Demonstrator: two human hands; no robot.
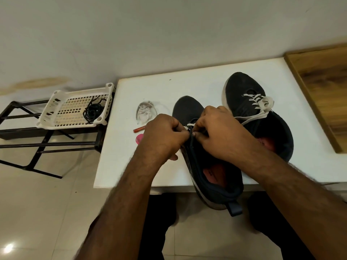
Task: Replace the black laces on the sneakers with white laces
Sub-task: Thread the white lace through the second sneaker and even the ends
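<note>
step: threading white lace (190,125) into near sneaker (214,166) (far one laced) | left hand (165,136), right hand (217,130) pinching lace | next: likely pull through, cross over

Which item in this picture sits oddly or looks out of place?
The near sneaker juts heel-first past the table edge, over the person's lap, while both hands work its white lace. The far sneaker lies wholly on the table.
</note>
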